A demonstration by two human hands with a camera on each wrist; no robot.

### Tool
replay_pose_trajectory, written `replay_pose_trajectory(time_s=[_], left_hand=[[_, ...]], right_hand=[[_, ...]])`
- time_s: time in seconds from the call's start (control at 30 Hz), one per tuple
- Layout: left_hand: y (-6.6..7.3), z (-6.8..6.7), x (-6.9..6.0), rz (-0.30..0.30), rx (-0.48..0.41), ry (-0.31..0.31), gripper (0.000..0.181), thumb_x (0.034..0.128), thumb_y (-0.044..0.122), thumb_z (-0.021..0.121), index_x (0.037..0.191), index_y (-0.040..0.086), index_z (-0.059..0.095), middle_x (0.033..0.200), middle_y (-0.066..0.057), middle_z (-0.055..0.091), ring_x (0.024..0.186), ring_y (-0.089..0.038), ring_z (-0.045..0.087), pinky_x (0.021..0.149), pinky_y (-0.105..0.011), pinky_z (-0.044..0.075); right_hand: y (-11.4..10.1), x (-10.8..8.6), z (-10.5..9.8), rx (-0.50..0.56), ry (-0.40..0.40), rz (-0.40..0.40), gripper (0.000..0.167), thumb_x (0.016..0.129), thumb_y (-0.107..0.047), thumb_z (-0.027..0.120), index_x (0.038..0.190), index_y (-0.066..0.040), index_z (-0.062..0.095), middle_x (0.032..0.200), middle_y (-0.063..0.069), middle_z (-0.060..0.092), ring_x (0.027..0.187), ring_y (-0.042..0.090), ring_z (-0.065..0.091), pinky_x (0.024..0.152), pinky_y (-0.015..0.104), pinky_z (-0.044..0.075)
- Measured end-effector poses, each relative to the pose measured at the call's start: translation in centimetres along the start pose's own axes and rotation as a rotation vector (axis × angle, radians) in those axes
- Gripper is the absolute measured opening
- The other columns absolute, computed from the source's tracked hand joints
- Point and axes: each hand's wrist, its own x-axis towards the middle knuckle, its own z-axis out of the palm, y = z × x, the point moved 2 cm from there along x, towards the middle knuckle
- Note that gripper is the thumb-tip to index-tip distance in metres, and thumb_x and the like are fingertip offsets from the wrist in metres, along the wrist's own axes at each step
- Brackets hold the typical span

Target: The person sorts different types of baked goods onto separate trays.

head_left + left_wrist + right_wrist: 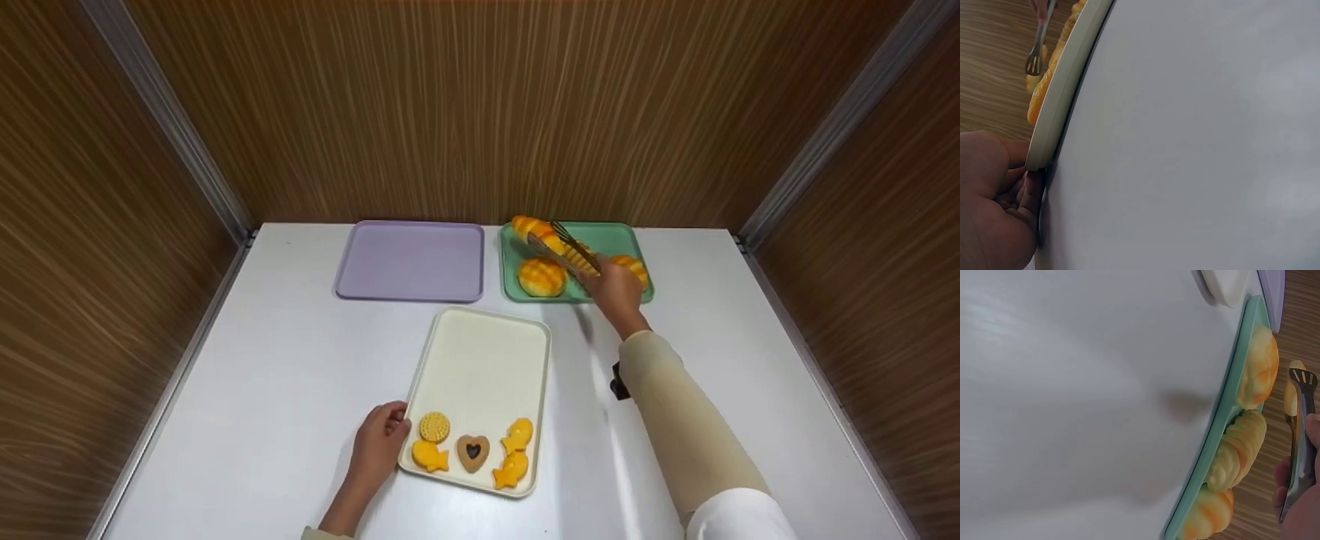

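My right hand (616, 291) holds metal tongs (1303, 444) with slotted ends over the green tray (619, 238). The tong ends stand apart on either side of a long golden bread (528, 226) at the tray's back left; whether they squeeze it, I cannot tell. On the same tray lie a round bread (542, 278), a ridged bread roll (1238, 450) and another bread (631, 268), partly behind the hand. Lower down, my left hand (379, 442) grips the left rim of a cream tray (487, 360), thumb above and fingers curled beneath its edge (1053, 124).
Along the cream tray's near end lie a round biscuit (434, 427), a heart-shaped biscuit (473, 453) and several yellow fish-shaped pieces (511, 470). A bare purple tray (412, 261) stands left of the green one. Wood-grain panels (480, 112) enclose the white table (285, 390) at the back and sides.
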Motion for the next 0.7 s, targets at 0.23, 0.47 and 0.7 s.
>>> replay_pose_trajectory(time_s=[0.23, 0.47, 0.7], left_hand=[[0.1, 0.1, -0.1, -0.002, -0.013, -0.003, 0.027, 0.0964, 0.007, 0.063, 0.122, 0.000, 0.065, 0.106, -0.007, 0.064, 0.091, -0.015, 0.056, 0.079, -0.025, 0.050], [0.0, 0.0, -0.1, -0.006, -0.012, -0.005, 0.027, 0.0963, 0.006, 0.063, 0.122, 0.001, 0.065, 0.106, -0.007, 0.063, 0.091, -0.014, 0.056, 0.080, -0.026, 0.051], [0.0, 0.1, 0.1, -0.037, 0.025, -0.011, 0.028, 0.0972, 0.009, 0.063, 0.124, 0.003, 0.065, 0.107, -0.006, 0.063, 0.092, -0.014, 0.056, 0.082, -0.028, 0.051]], right_hand=[[-0.3, 1.0, 0.6, 0.015, -0.030, 0.023, 0.056, 0.097, -0.034, 0.067, 0.142, -0.003, 0.055, 0.140, 0.018, 0.060, 0.123, 0.037, 0.059, 0.108, 0.056, 0.042], [-0.8, 1.6, 1.1, 0.032, -0.032, 0.043, 0.055, 0.096, -0.035, 0.068, 0.140, -0.003, 0.058, 0.135, 0.017, 0.064, 0.116, 0.035, 0.062, 0.105, 0.053, 0.044], [-0.9, 2.2, 1.7, -0.043, -0.022, -0.003, 0.053, 0.097, -0.036, 0.067, 0.139, -0.004, 0.058, 0.134, 0.017, 0.064, 0.118, 0.036, 0.062, 0.104, 0.056, 0.044]])
